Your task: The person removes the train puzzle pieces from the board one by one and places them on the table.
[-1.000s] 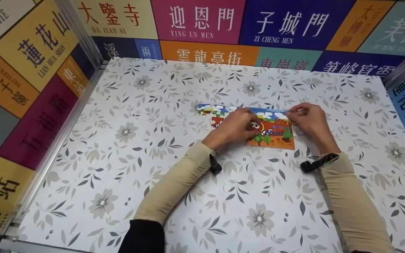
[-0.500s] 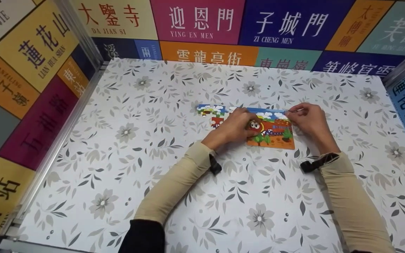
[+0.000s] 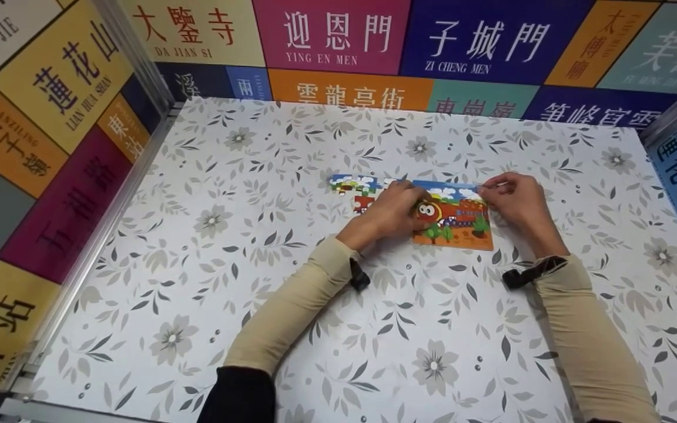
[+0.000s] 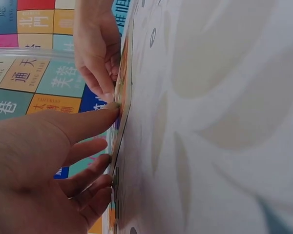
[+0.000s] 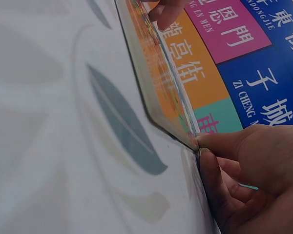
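Observation:
A colourful jigsaw puzzle (image 3: 459,226) with a cartoon red train on it lies flat on the table in the head view. My left hand (image 3: 388,211) is over its middle, thumb and fingertips touching the surface, fingers spread and loosely bent. The left wrist view shows the thumb (image 4: 95,122) on the puzzle. At the far right corner my right hand (image 3: 518,197) pinches the puzzle's edge between thumb and forefinger. That corner shows in the right wrist view between the fingertips (image 5: 203,152). Part of the picture is hidden under the left hand.
Joined pieces with a stepped outline (image 3: 353,183) extend the picture at the left. The table (image 3: 291,305) is covered in white floral paper. Colourful panels with lettering (image 3: 332,35) stand along its back and sides.
My left thumb and fingers have drawn back slightly, uncovering more of the train's face. The right hand stays at the corner.

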Tool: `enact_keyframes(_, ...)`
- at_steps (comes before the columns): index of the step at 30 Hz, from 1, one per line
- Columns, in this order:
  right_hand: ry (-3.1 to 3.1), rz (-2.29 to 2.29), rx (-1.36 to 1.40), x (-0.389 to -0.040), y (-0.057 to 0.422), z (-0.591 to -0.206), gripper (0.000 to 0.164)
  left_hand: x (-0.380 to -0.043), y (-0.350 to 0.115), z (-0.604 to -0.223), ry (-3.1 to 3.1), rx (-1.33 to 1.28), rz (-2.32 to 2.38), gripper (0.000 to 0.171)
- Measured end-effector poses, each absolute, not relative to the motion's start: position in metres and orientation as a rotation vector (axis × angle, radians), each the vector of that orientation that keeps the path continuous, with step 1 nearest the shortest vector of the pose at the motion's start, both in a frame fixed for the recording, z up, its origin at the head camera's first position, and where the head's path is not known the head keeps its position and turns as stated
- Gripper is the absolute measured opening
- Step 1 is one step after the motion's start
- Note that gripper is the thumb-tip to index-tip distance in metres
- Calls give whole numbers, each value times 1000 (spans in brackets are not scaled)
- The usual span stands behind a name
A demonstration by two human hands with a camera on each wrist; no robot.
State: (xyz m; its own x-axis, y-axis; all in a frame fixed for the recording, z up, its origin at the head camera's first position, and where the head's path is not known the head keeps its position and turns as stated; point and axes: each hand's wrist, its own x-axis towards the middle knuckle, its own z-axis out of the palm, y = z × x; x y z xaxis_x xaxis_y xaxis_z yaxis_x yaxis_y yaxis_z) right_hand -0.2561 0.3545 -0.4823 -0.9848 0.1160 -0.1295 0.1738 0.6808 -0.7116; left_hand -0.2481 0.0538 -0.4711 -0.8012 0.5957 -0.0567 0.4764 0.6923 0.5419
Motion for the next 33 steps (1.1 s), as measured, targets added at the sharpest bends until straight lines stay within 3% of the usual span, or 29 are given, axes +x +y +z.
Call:
enact_keyframes(14, 2805, -1217, 236, -256, 355, -484, 47, -253, 54, -473, 2673, 949, 856, 56)
enact_keyframes(21, 2802, -1227, 242, -257, 356, -485, 47, -253, 53, -474, 2690, 1014, 826, 44)
enact_keyframes(33, 2810, -1224, 232, -256, 356, -484, 45, -253, 52, -474, 2726, 1038, 719, 47)
